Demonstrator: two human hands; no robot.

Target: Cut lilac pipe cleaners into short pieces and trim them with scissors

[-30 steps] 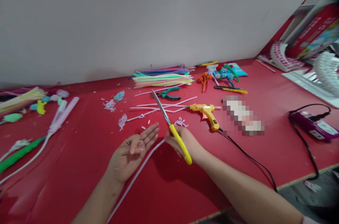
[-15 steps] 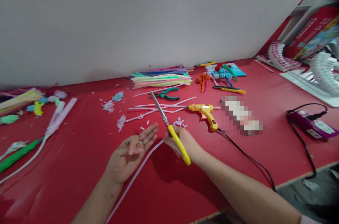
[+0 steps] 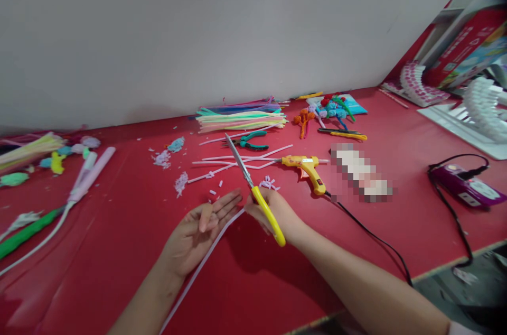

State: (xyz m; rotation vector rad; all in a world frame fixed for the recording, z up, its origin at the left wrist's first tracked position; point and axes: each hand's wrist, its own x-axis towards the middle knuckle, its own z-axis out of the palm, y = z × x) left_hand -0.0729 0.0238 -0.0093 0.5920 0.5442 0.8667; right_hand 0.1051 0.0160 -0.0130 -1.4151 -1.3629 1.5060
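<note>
On the red table [image 3: 119,250], the right hand [image 3: 273,213] grips yellow-handled scissors [image 3: 253,187], blades pointing to 11 o'clock, and pinches the end of a white pipe cleaner [image 3: 206,261]. The left hand [image 3: 198,229] lies palm-up, fingers released, beside the pipe cleaner; this looks like the cutting step, which calls for steadying the pipe cleaner between the blades.

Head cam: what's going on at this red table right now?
A person works at the red table. The right hand holds yellow-handled scissors, blades shut and pointing away, and also pinches the end of a long pale pipe cleaner. The left hand lies open, palm up, beside it. A glue gun, pliers and cut bits lie beyond.
</note>
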